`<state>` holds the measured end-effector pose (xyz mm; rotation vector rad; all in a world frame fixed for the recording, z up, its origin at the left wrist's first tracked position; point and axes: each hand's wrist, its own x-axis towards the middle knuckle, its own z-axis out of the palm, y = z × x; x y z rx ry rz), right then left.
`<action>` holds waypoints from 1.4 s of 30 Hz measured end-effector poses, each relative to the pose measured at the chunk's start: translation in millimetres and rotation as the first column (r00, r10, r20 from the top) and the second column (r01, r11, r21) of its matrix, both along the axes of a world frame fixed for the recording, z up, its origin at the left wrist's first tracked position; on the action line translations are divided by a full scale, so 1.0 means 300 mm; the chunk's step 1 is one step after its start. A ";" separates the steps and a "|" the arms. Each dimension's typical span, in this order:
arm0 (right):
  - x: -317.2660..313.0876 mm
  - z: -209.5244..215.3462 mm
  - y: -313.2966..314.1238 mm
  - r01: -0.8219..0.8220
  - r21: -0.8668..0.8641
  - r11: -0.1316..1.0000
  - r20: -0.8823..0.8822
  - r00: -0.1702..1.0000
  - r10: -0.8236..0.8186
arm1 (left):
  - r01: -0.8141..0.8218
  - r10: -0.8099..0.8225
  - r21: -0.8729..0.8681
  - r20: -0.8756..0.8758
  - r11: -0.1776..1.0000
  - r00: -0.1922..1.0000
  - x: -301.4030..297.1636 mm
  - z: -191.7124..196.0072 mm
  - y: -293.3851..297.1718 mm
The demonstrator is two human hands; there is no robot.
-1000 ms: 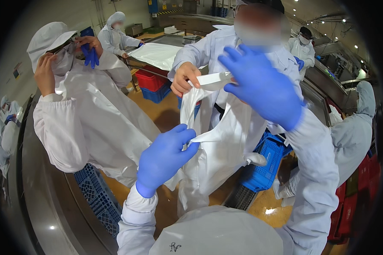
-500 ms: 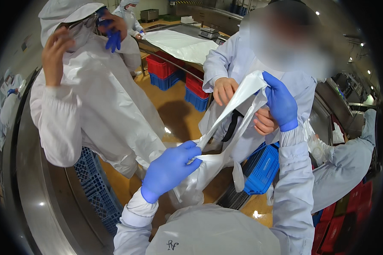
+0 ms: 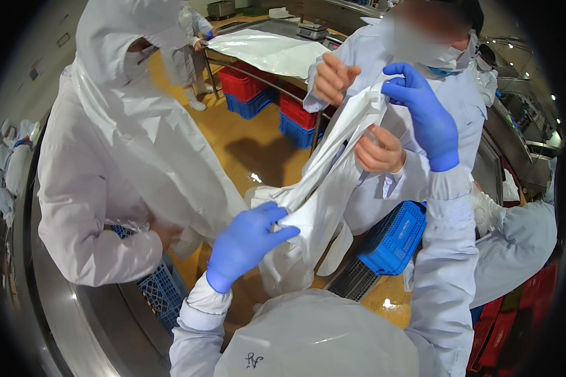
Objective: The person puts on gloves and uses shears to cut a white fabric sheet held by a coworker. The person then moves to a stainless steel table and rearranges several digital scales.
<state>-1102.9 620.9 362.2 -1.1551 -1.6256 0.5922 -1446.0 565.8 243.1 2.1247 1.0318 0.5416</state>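
Observation:
A white plastic apron [image 3: 324, 188] is stretched slantwise before me, its lower folds hanging down in the middle. My left hand [image 3: 242, 245], in a blue glove, grips one edge of it between thumb and fingers. Higher up on the right, my right hand [image 3: 424, 116], also gloved in blue, pinches the gathered top end. Facing me, a co-worker in a white coat [image 3: 446, 119] has one bare hand [image 3: 378, 151] beside the apron, under my right hand. The co-worker's other bare hand [image 3: 334, 76] is raised just left of the apron's top, fingers bent.
On the left stands another person in a white hood and plastic apron [image 3: 151, 138], close to the steel counter [image 3: 75, 314]. Blue crates [image 3: 393, 242] sit on the floor. Behind is a table with white sheeting [image 3: 267, 50], above red crates [image 3: 239, 81]. Someone bends at the right [image 3: 516, 245].
My right hand has risen slightly with the apron's top. The co-worker's left-side hand has lifted away. The person on the left has lowered their hands from the head.

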 end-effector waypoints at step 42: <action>-0.394 0.027 0.162 -0.343 -0.040 0.939 0.771 0.587 0.247 | -0.297 0.639 -0.599 0.505 0.744 0.581 -0.086 -0.233 0.051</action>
